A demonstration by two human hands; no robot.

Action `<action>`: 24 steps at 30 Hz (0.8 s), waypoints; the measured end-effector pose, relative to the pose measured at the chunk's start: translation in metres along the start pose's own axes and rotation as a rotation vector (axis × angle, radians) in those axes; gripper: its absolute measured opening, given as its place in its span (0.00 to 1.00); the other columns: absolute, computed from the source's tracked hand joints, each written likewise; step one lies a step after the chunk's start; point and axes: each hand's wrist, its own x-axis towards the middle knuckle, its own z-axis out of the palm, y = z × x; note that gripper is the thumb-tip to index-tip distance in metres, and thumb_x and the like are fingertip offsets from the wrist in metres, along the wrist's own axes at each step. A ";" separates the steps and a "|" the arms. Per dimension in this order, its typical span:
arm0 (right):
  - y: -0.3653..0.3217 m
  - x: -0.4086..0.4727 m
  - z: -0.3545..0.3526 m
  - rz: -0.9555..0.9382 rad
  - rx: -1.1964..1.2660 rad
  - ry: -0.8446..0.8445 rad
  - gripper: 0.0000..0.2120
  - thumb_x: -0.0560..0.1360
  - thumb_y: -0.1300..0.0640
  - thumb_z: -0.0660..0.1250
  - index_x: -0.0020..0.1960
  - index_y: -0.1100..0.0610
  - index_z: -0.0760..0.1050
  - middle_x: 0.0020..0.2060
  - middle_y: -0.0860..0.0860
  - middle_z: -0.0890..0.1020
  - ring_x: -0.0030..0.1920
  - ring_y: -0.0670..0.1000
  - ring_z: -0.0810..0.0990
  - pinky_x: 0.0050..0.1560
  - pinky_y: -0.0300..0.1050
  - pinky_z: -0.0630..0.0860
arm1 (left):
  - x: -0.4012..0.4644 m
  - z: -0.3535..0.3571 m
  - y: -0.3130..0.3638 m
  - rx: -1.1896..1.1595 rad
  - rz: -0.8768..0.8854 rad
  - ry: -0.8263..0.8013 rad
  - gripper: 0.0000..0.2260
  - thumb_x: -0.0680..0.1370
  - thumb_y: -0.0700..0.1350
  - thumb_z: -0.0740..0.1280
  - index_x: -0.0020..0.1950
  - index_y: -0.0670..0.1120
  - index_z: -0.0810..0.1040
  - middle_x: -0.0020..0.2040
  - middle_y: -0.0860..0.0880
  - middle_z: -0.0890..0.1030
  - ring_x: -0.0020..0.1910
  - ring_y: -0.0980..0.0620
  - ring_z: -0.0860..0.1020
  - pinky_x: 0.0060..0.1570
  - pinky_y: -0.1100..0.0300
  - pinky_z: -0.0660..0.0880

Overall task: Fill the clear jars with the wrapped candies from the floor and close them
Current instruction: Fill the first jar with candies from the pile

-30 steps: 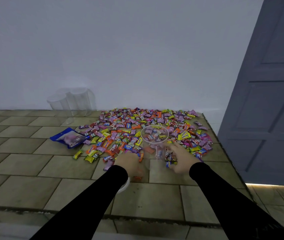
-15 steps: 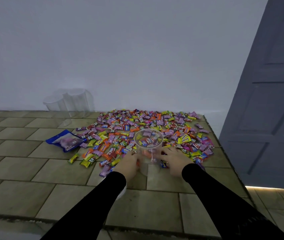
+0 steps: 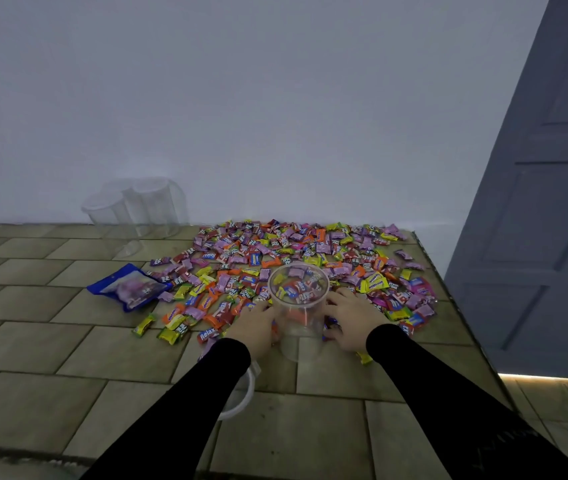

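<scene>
The floor (image 3: pixel 68 403) is tiled, and most of the work is yet to do. The candies (image 3: pixel 296 258) lie spread across the far right of it, up to the wall, in a broad heap that looks barely thinned. Far left, by the wall, stand three spare jars (image 3: pixel 144 211), clear and with no candy in them that I can see; whether they carry lids is hard to tell. A blue bag (image 3: pixel 126 287) lies flat at the heap's left edge.

The jar (image 3: pixel 299 306) in hand stands upright at the near edge of the heap, open-topped, with what looks like only a shallow layer of candies inside, though those behind it show through the clear wall. Its lid (image 3: pixel 237 400), as I judge the white ring to be, lies on the floor nearer in, partly under the left sleeve.

The left hand (image 3: pixel 255 327) is just left of the jar, fingers curled down into the candies; whether it grips any cannot be told. The right hand (image 3: pixel 348 320) lies just right of it, fingers spread flat over the candies, gripping nothing visible.

So: one jar begun, none closed.
</scene>
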 end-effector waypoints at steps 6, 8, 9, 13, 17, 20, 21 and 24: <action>-0.007 0.017 0.002 0.001 0.070 -0.076 0.29 0.77 0.60 0.62 0.76 0.47 0.59 0.75 0.50 0.58 0.73 0.56 0.57 0.72 0.53 0.60 | 0.006 -0.005 -0.004 -0.109 0.007 -0.005 0.20 0.79 0.40 0.61 0.70 0.52 0.70 0.68 0.44 0.67 0.64 0.40 0.69 0.61 0.49 0.71; -0.008 0.024 0.006 0.009 0.088 -0.110 0.30 0.75 0.62 0.63 0.75 0.48 0.61 0.75 0.49 0.58 0.72 0.57 0.59 0.71 0.53 0.63 | 0.009 -0.008 -0.006 -0.145 -0.013 -0.014 0.17 0.78 0.42 0.65 0.67 0.53 0.72 0.65 0.45 0.68 0.61 0.41 0.71 0.58 0.50 0.75; -0.009 0.028 0.008 0.022 0.114 -0.111 0.29 0.74 0.62 0.64 0.73 0.48 0.64 0.74 0.49 0.60 0.71 0.58 0.61 0.69 0.53 0.64 | 0.010 -0.009 -0.007 -0.149 -0.024 -0.021 0.17 0.78 0.44 0.66 0.67 0.52 0.72 0.65 0.44 0.68 0.61 0.41 0.71 0.58 0.50 0.75; -0.003 0.046 0.028 0.108 0.229 -0.085 0.21 0.73 0.61 0.67 0.65 0.49 0.73 0.66 0.54 0.69 0.67 0.60 0.68 0.65 0.53 0.69 | 0.015 -0.008 -0.007 -0.110 -0.065 -0.005 0.14 0.79 0.44 0.65 0.65 0.49 0.72 0.62 0.42 0.69 0.59 0.42 0.71 0.58 0.52 0.72; -0.008 0.038 0.028 0.162 0.226 0.015 0.21 0.76 0.59 0.63 0.68 0.47 0.69 0.66 0.52 0.67 0.64 0.57 0.65 0.65 0.53 0.68 | 0.017 -0.001 -0.008 -0.098 -0.094 0.023 0.12 0.81 0.41 0.61 0.64 0.46 0.71 0.62 0.41 0.70 0.57 0.43 0.71 0.50 0.54 0.72; -0.014 0.036 0.030 0.252 0.169 0.019 0.23 0.79 0.58 0.59 0.73 0.48 0.62 0.69 0.54 0.67 0.66 0.60 0.64 0.66 0.55 0.64 | 0.016 0.001 -0.006 -0.103 -0.109 0.043 0.10 0.81 0.40 0.59 0.63 0.45 0.70 0.62 0.40 0.70 0.58 0.42 0.70 0.51 0.55 0.71; -0.016 0.036 0.029 0.278 0.173 0.018 0.22 0.80 0.58 0.57 0.73 0.49 0.62 0.69 0.54 0.67 0.67 0.61 0.63 0.67 0.56 0.63 | 0.016 0.002 -0.006 -0.112 -0.119 0.054 0.10 0.81 0.40 0.58 0.63 0.45 0.70 0.61 0.40 0.70 0.58 0.42 0.70 0.52 0.54 0.71; -0.021 0.036 0.023 0.341 0.233 -0.009 0.20 0.82 0.57 0.54 0.73 0.49 0.62 0.71 0.57 0.65 0.70 0.62 0.60 0.69 0.54 0.61 | 0.014 0.002 -0.005 -0.160 -0.142 0.079 0.11 0.82 0.41 0.58 0.64 0.44 0.69 0.60 0.40 0.70 0.56 0.41 0.72 0.54 0.52 0.73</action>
